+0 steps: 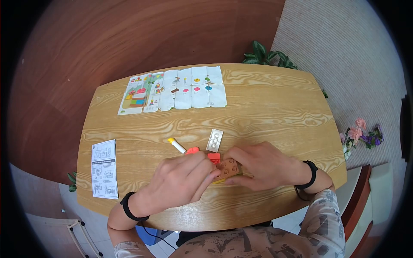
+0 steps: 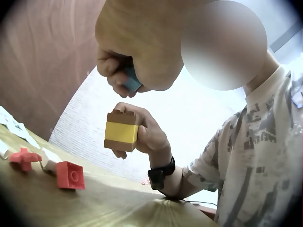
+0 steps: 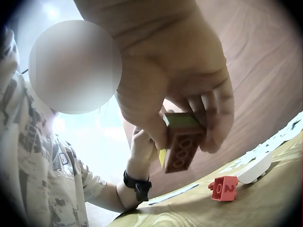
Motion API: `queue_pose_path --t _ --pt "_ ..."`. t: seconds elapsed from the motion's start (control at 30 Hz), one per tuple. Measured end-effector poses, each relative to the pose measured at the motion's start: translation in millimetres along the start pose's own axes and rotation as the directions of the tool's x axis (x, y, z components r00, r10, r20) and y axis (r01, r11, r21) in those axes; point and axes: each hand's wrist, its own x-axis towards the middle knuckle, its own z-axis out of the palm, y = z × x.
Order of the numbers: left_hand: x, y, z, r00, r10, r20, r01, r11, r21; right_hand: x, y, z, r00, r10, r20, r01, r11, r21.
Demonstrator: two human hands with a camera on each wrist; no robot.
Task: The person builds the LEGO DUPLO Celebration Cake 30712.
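My right hand point(image 1: 262, 165) grips a stack of toy building bricks point(image 1: 229, 169) between thumb and fingers. From the left wrist view the stack shows as a yellow brick point(image 2: 120, 132) between two brown layers, held above the table. Its hollow brown underside point(image 3: 182, 152) faces the right wrist camera. My left hand point(image 1: 185, 176) is close to the stack's left end, and its curled fingers hold a blue brick point(image 2: 132, 81), mostly covered by them and hidden in the head view. A small red brick point(image 1: 214, 158) marked 2 lies on the table just beyond the hands.
Past the hands lie a white brick point(image 1: 215, 140), a candle piece point(image 1: 176, 145) with a yellow tip and a red flower-shaped piece point(image 2: 24, 160). An unfolded picture sheet point(image 1: 172, 90) is at the table's far side, a printed instruction sheet point(image 1: 104, 169) at the left edge.
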Motion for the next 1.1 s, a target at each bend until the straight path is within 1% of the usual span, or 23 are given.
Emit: queue_pose_path --t 0.03,0.13,0.23,0.33,0.43,0.53,0.63,0.73,0.83,0.93,1.03,1.1 --pt "1 -1 0 1.0 -0.004 0.019 0.004 1.0 0.015 0 0 0 1.0 0.003 0.004 -0.003 1.0 -0.006" --pt "0 -9 5 0.986 -0.026 0.163 -0.002 0.986 0.169 -1 7 5 0.982 0.028 0.184 -0.004 0.991 -0.132" --pt "-7 -16 13 0.914 -0.178 0.365 0.048 0.94 0.339 -2 14 12 0.968 0.017 0.25 0.028 0.984 -0.175" --pt "-15 -20 26 0.824 -0.319 0.468 0.133 0.912 0.388 -3 20 15 0.969 0.005 0.247 0.045 0.979 -0.198" --pt "-22 -26 39 0.804 -0.313 0.505 0.116 0.916 0.384 -2 19 15 0.963 0.055 0.262 -0.004 0.981 -0.192" --pt "-22 -28 43 0.823 -0.29 0.489 0.084 0.913 0.4 -1 19 15 0.963 0.073 0.26 -0.015 0.976 -0.219" --pt "-19 -28 45 0.872 -0.308 0.379 0.134 0.897 0.421 -2 21 18 0.965 0.07 0.254 -0.002 0.966 -0.259" --pt "-17 -31 42 0.835 -0.39 0.388 0.201 0.873 0.444 -1 22 27 0.96 0.078 0.268 0.014 0.945 -0.327" --pt "-25 -41 48 0.83 -0.397 0.391 0.215 0.876 0.432 3 22 33 0.956 0.093 0.278 0.005 0.943 -0.332" --pt "-26 -44 50 0.853 -0.37 0.368 0.22 0.894 0.389 6 21 36 0.957 0.081 0.279 0.023 0.936 -0.351" --pt "-30 -47 57 0.9 -0.32 0.297 0.194 0.902 0.385 8 17 26 0.964 0.048 0.261 0.027 0.961 -0.276" --pt "-30 -49 59 0.896 -0.31 0.319 0.169 0.901 0.399 8 13 11 0.984 0.029 0.176 0.017 0.966 -0.259"
